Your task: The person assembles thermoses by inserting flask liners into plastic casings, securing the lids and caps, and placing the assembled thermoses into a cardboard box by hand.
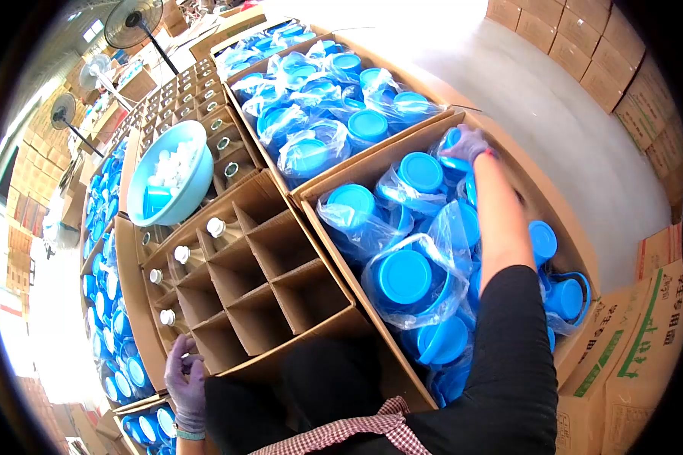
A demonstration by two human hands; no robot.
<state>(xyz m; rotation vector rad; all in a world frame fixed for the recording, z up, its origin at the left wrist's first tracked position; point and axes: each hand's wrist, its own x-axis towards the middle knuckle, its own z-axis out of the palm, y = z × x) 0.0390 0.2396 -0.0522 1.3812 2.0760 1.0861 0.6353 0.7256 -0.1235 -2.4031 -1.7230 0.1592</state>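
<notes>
My right hand (467, 144), in a purple glove, reaches to the far corner of a carton (517, 173) of blue lidded plastic containers. Its fingers are closed around a blue container (451, 142); the grip is partly hidden. Several containers, like this one (404, 276), sit in clear plastic bags. My left hand (184, 383), also gloved, rests at the near left edge of a divided carton (322, 334), its fingers loosely apart with nothing in them. White-capped bottles, one with this cap (167, 317), stand in several of its compartments.
A light-blue basin (199, 171) of small white pieces sits on a carton of bottles with uncovered necks. Another carton of blue containers (366, 126) adjoins it. Stacked cartons (630, 356) stand at right. Standing fans (133, 19) are at the far left.
</notes>
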